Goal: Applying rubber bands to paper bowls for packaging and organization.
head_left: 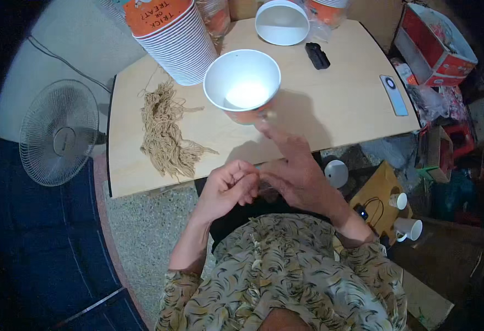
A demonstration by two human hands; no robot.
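A white floor fan [59, 132] is seen at far left, standing on the floor beside the table's left edge. Next to it, a light wooden table [330, 105] is seen. On its left part a loose bundle of tan twine [167, 135] is laid flat, strands trailing toward the near edge. Behind the bundle, a tall stack of orange-and-white paper cups [173, 38] is tipped on its side at the table's far-left corner.

Below the table's near edge, the left hand [230, 187] is held over the lap, fingers curled inward and pressed together, thumb against fingertips as if pinching something small; what is pinched cannot be made out. It is touching the right hand.

At table centre, 1 open paper cup [243, 83] is seen, white inside and orange outside, mouth up. The right hand [294, 174] is stretched toward it: index finger extended, tip just at the cup's lower side, other fingers loosely bent toward the left hand. Whether the cup is actually touched cannot be told.

Further back, a second white cup [281, 22] is lying mouth toward the camera. Right of it, a small black object [317, 55] and a flat pale-blue device [394, 95] are placed on the table. At far right, a red-and-white cardboard box [437, 47] is seen off the table; 2 white mugs [407, 226] are seen lower down.
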